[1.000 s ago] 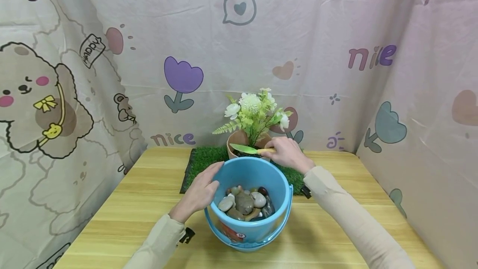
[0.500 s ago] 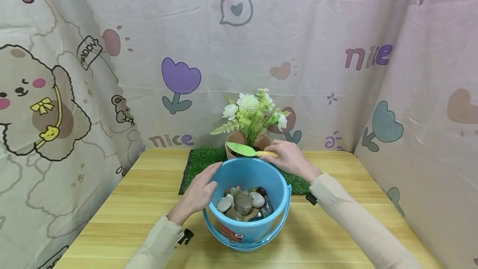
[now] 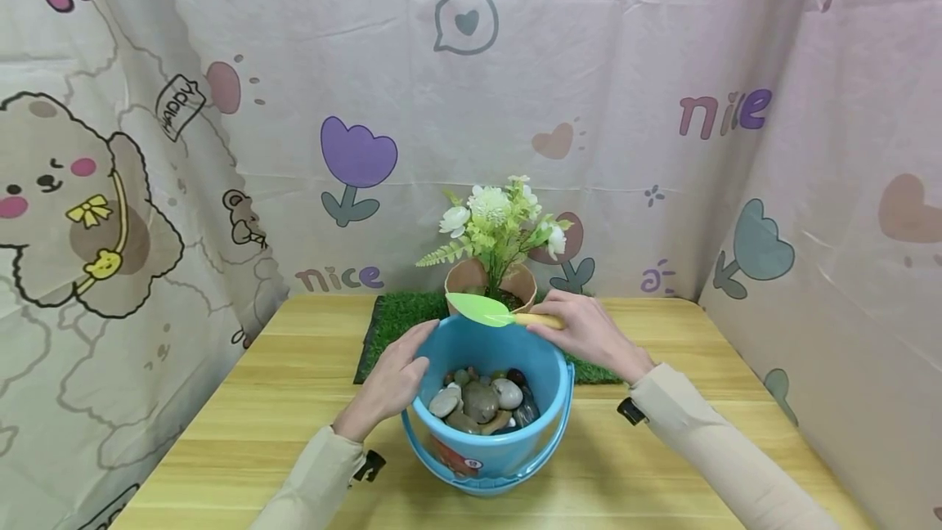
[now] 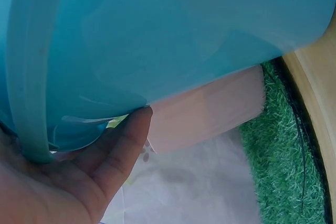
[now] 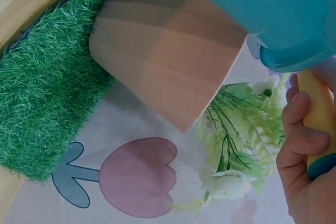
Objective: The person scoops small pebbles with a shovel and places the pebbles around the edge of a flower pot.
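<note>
Trowel (image 3: 515,319) shifted toward bucket (image 3: 508,456), blade (image 3: 477,309) overlapping far rim (image 3: 445,319); pot (image 3: 465,277) mouth clearer.

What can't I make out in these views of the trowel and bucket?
Inside bottom of the bucket: head view, covered by stones.
Small print on the label: head view, too small to read.
Underside of the trowel blade: head view, faces away; right wrist view, behind the bucket.
Handle end: head view, under the right grip; right wrist view, cut off by the edge.

A green-bladed, yellow-handled trowel (image 3: 495,314) points left at the far rim of an upright, round blue plastic bucket (image 3: 515,450), handle lowered nearside.
</note>
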`<state>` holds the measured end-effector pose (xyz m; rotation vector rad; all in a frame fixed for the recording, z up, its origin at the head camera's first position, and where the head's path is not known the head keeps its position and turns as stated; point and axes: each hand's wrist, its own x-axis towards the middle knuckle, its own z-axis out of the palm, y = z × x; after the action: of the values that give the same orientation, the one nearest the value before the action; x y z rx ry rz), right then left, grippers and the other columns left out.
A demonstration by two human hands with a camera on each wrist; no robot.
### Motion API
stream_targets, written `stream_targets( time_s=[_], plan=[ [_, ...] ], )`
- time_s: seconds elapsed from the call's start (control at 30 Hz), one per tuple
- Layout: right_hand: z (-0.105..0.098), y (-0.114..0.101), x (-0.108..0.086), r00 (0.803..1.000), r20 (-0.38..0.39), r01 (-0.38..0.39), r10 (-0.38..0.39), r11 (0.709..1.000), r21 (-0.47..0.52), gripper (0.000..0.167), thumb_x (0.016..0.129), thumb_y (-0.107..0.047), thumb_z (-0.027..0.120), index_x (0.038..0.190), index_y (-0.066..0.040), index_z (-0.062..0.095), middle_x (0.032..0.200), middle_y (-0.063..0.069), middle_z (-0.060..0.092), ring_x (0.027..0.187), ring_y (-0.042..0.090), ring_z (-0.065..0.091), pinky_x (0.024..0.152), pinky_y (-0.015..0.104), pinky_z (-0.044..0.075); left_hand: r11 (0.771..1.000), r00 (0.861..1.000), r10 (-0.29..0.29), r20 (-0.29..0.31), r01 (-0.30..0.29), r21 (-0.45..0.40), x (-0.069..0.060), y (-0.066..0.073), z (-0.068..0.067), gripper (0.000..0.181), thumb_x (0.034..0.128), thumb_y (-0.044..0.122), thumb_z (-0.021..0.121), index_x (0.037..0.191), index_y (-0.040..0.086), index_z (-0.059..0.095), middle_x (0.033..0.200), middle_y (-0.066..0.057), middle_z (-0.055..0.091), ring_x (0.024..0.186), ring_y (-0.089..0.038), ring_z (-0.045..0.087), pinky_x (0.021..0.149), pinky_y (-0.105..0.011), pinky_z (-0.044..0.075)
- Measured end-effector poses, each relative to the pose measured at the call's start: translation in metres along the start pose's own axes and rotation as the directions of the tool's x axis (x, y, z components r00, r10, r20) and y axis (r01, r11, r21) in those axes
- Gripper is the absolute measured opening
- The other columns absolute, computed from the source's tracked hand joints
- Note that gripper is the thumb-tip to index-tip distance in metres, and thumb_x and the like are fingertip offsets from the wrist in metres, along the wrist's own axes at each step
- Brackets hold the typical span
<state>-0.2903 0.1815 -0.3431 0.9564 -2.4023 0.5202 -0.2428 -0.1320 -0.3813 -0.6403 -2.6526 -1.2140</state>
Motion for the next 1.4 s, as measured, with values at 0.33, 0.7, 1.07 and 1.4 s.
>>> stream_targets(
  time_s=[0.33,0.7,1.07,1.4],
  plan=[
    [0.001,-0.006,-0.019,0.999,-0.022,-0.034,0.035,0.999,0.028,0.019,0.084,-0.032,0.077,0.096,-0.018,0.079,0.084,-0.01,0.065,0.065,-0.002,0.052,0.057,0.017,0.043,1.0,1.0,0.02,0.007,-0.02,0.014,0.001,0.0,-0.002,0.057,0.094,0.003,0.037,0.151,0.004,0.036,0.156,-0.014,0.036,0.143,-0.036,0.035,0.113,-0.057,0.031],
    [-0.002,-0.01,-0.023,1.0,-0.014,-0.008,0.008,0.999,0.031,0.025,0.078,-0.035,0.081,0.095,-0.017,0.08,0.079,-0.011,0.065,0.062,-0.003,0.05,0.054,0.016,0.042,1.0,1.0,0.019,-0.006,-0.019,0.007,0.001,0.0,0.0,0.057,0.0935,0.003,0.038,0.151,0.004,0.037,0.155,-0.014,0.038,0.141,-0.036,0.038,0.112,-0.058,0.032],
    [-0.014,-0.015,-0.014,0.981,0.174,0.083,-0.085,0.996,0.015,0.015,0.079,-0.036,0.08,0.089,-0.024,0.079,0.078,-0.018,0.058,0.061,-0.004,0.047,0.054,0.015,0.041,1.0,1.0,0.023,-0.006,-0.022,0.016,-0.001,-0.001,0.0,0.058,0.0935,0.003,0.039,0.151,0.004,0.037,0.154,-0.014,0.039,0.139,-0.036,0.041,0.11,-0.058,0.035],
    [-0.028,-0.025,0.001,0.908,0.4,0.124,-0.121,0.992,0.018,0.01,0.078,-0.035,0.081,0.083,-0.027,0.078,0.072,-0.018,0.054,0.059,-0.002,0.043,0.055,0.017,0.038,1.0,1.0,0.012,0.003,-0.012,0.022,0.0,0.0,0.0,0.058,0.0937,0.004,0.039,0.151,0.005,0.036,0.155,-0.014,0.038,0.137,-0.037,0.043,0.108,-0.058,0.037]
  ],
)
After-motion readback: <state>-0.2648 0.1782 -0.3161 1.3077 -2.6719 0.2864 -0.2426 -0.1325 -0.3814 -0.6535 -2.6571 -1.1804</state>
